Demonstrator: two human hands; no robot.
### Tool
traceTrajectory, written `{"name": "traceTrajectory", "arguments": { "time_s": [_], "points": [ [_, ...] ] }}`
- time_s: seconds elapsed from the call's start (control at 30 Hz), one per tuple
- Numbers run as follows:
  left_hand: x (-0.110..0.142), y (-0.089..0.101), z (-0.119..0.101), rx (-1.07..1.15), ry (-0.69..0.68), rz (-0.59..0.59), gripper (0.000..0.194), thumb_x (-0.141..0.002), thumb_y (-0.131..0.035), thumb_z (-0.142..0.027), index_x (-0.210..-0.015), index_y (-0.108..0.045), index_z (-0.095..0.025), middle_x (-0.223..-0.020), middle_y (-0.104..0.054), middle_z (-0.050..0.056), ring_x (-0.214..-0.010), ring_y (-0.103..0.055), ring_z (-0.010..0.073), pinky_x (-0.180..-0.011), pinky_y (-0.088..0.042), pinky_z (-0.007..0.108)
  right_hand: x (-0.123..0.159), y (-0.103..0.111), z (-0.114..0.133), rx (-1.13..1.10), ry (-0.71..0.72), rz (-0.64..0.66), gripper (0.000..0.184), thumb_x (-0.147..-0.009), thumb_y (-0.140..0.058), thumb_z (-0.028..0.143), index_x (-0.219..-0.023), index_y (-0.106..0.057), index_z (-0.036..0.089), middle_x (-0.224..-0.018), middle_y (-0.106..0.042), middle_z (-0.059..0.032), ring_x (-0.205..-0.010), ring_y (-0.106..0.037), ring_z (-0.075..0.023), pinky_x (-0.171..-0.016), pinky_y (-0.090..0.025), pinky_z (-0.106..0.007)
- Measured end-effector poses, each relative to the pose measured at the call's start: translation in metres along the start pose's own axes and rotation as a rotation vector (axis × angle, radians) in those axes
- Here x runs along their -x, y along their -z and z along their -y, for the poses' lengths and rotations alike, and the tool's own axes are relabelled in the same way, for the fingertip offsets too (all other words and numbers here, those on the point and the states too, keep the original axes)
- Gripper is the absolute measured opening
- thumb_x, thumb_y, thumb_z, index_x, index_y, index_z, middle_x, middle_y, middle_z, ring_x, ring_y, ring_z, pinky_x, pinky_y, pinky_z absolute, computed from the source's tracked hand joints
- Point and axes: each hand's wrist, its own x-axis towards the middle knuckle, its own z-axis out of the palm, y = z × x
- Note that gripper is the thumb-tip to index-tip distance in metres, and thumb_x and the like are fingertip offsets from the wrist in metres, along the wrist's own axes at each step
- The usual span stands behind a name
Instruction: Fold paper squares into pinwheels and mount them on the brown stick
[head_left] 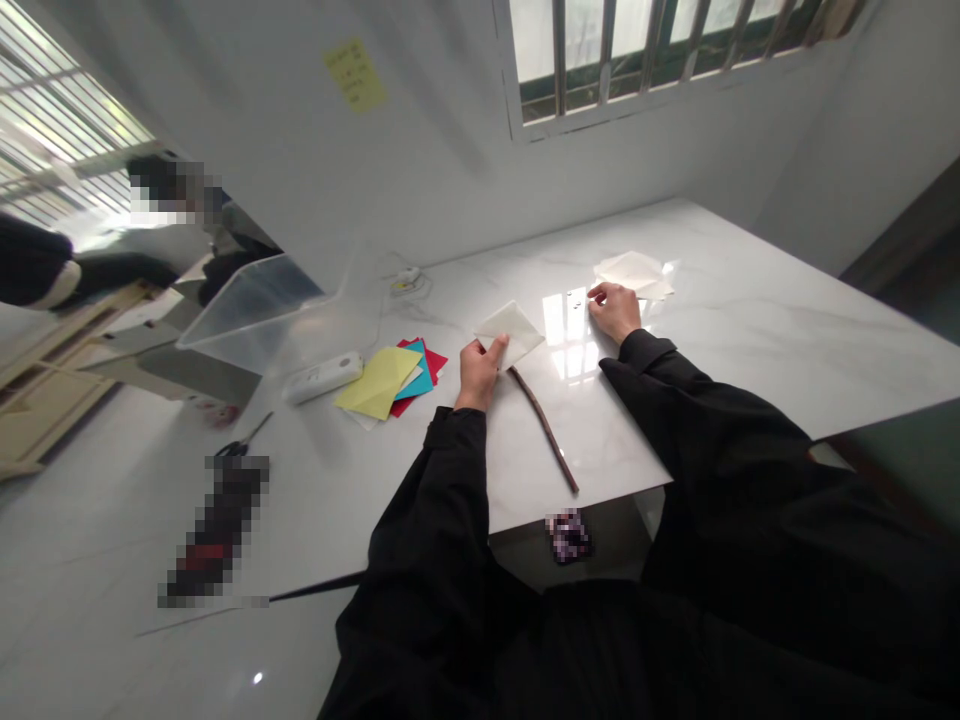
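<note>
My left hand (480, 372) is closed on a square piece of white paper (511, 325), thumb on top and fingers beneath. A thin brown stick (546, 425) lies on the table, its upper end close to that paper and its lower end toward the front edge. Farther right, my right hand (618, 312) is low over the tabletop with fingers bent and drawn together; whatever is at the fingertips is too small to make out. Small dark specks (576, 300) show just left of it. Behind it sits a pile of white paper pieces (634, 270).
Yellow, blue and red paper sheets (381, 380) lie left of my left hand, beside a white elongated device (324, 378). A clear plastic bin (259, 315) and scissors (236, 448) are farther left. The marble-patterned table (772, 330) meets the wall behind. Another person is at far left.
</note>
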Motion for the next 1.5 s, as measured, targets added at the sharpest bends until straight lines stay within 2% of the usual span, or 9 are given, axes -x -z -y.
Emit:
{"name": "traceTrajectory", "arguments": {
  "time_s": [0.17,0.37,0.57,0.7,0.8,1.03,1.17,1.37,1.5],
  "points": [
    [0.001,0.000,-0.002,-0.008,0.001,-0.003,0.054,-0.063,-0.095,-0.053,-0.093,-0.079,-0.011,-0.097,-0.081,0.013,-0.090,-0.074,0.0252,-0.088,-0.056,0.035,-0.002,0.001,-0.001,0.029,-0.037,-0.041,0.032,-0.088,-0.053,0.006,-0.103,-0.079,0.015,-0.107,-0.075,-0.0167,-0.102,-0.066,-0.0308,-0.097,-0.050,-0.042],
    [0.003,-0.002,-0.004,-0.006,0.007,-0.001,0.056,-0.063,-0.095,-0.053,-0.095,-0.079,-0.010,-0.097,-0.081,0.013,-0.089,-0.075,0.0255,-0.086,-0.057,0.036,0.000,0.001,0.002,0.034,0.030,0.040,0.033,-0.088,-0.056,0.005,-0.095,-0.085,0.018,-0.103,-0.072,-0.0136,-0.098,-0.064,-0.0286,-0.097,-0.049,-0.040],
    [0.003,-0.002,-0.004,-0.029,0.004,0.007,0.055,-0.064,-0.095,-0.052,-0.095,-0.079,-0.010,-0.095,-0.081,0.013,-0.088,-0.075,0.0255,-0.085,-0.057,0.035,0.001,0.000,0.003,0.052,0.076,0.068,0.040,-0.093,-0.054,0.006,-0.106,-0.088,0.021,-0.108,-0.073,-0.0144,-0.100,-0.066,-0.0291,-0.098,-0.049,-0.040],
    [0.002,-0.002,-0.003,-0.048,-0.006,0.005,0.055,-0.064,-0.095,-0.053,-0.095,-0.080,-0.010,-0.096,-0.081,0.013,-0.087,-0.074,0.0246,-0.084,-0.056,0.034,0.002,-0.002,0.004,0.052,0.107,0.073,0.031,-0.098,-0.060,0.020,-0.111,-0.087,0.019,-0.107,-0.074,-0.0144,-0.101,-0.067,-0.0297,-0.099,-0.051,-0.041],
    [0.001,-0.001,-0.001,-0.062,-0.006,0.006,0.055,-0.063,-0.095,-0.055,-0.092,-0.079,-0.011,-0.093,-0.081,0.012,-0.084,-0.073,0.0235,-0.080,-0.056,0.033,0.003,-0.003,0.008,0.046,0.124,0.091,0.025,-0.096,-0.068,0.030,-0.107,-0.087,0.019,-0.100,-0.075,-0.0125,-0.097,-0.067,-0.0289,-0.096,-0.052,-0.040],
    [0.000,-0.001,0.000,-0.073,0.019,0.033,0.056,-0.061,-0.095,-0.054,-0.093,-0.080,-0.010,-0.093,-0.081,0.013,-0.082,-0.072,0.0229,-0.076,-0.053,0.032,0.006,-0.003,0.019,0.026,0.136,0.097,0.016,-0.089,-0.072,0.020,-0.094,-0.087,0.016,-0.095,-0.079,-0.0113,-0.094,-0.071,-0.0271,-0.094,-0.052,-0.038],
    [0.002,-0.002,-0.003,-0.082,0.032,0.028,0.054,-0.062,-0.095,-0.053,-0.092,-0.079,-0.011,-0.091,-0.080,0.012,-0.080,-0.071,0.0226,-0.075,-0.054,0.032,0.008,-0.001,0.022,-0.001,0.126,0.103,0.022,-0.088,-0.067,0.015,-0.098,-0.086,0.015,-0.097,-0.081,-0.0107,-0.095,-0.072,-0.0260,-0.096,-0.053,-0.037],
    [0.001,-0.002,-0.002,-0.105,0.032,0.013,0.052,-0.062,-0.094,-0.054,-0.088,-0.078,-0.012,-0.088,-0.080,0.010,-0.075,-0.069,0.0201,-0.069,-0.052,0.029,0.012,-0.001,0.029,0.002,0.160,0.154,0.018,-0.086,-0.074,0.023,-0.098,-0.087,0.018,-0.096,-0.080,-0.0100,-0.094,-0.071,-0.0261,-0.098,-0.054,-0.038],
    [0.001,-0.002,-0.002,-0.105,0.020,0.012,0.052,-0.063,-0.094,-0.054,-0.090,-0.079,-0.012,-0.092,-0.080,0.012,-0.077,-0.070,0.0214,-0.071,-0.053,0.031,0.015,-0.007,0.034,-0.027,0.147,0.159,0.015,-0.086,-0.073,0.023,-0.093,-0.086,0.018,-0.096,-0.081,-0.0105,-0.093,-0.072,-0.0257,-0.095,-0.055,-0.038]
  ]
}}
